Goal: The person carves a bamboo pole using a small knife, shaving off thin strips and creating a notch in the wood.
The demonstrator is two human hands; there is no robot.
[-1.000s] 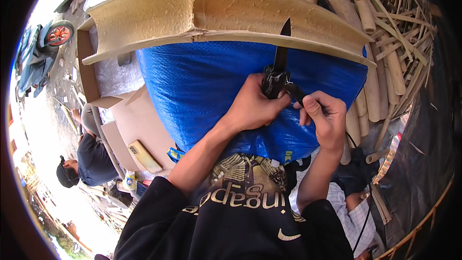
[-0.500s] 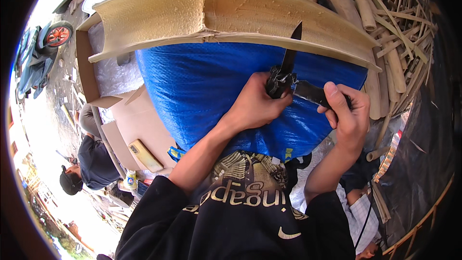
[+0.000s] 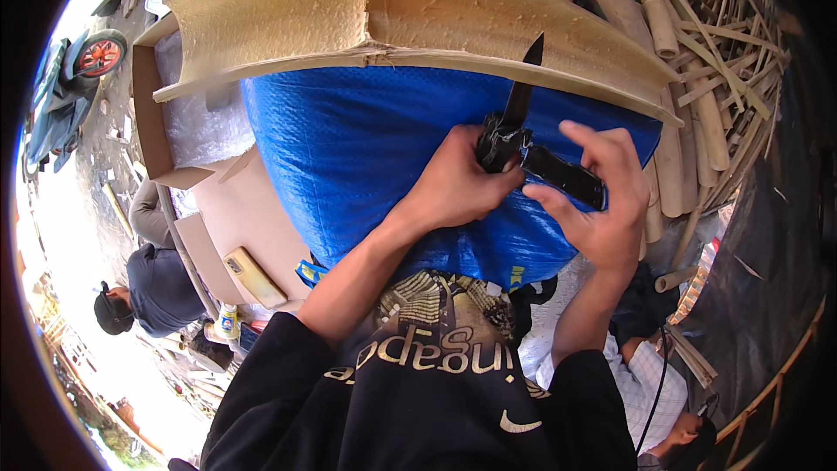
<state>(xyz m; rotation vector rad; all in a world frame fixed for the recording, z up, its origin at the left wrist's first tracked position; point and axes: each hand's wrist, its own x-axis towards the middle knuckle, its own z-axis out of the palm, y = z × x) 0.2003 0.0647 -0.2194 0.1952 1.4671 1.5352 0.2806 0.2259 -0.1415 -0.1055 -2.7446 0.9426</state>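
Note:
My left hand (image 3: 458, 181) is closed round the black handle of a knife (image 3: 520, 103), whose dark pointed blade rises in front of the split bamboo. The handle looks wrapped in wrinkled black material. From it a wide black strip (image 3: 565, 176), like tape, sticks out to the right. Around the strip's free end my right hand (image 3: 612, 205) is open, thumb and fingers spread apart; whether the thumb touches the strip is unclear. Beyond both hands a large split bamboo piece (image 3: 514, 22), hollow side facing me, lies across a blue plastic sheet (image 3: 327, 153).
Bamboo poles and slats (image 3: 697, 113) are heaped at the right. On the left a cardboard box (image 3: 157, 144) stands near a phone (image 3: 253, 277) lying on cardboard. One person (image 3: 166, 292) sits at lower left, another (image 3: 658, 384) at lower right. A motorbike (image 3: 65, 96) stands far left.
My right hand has let go of the black strip's end and spread its fingers, moving slightly left and down. My left hand still grips the knife.

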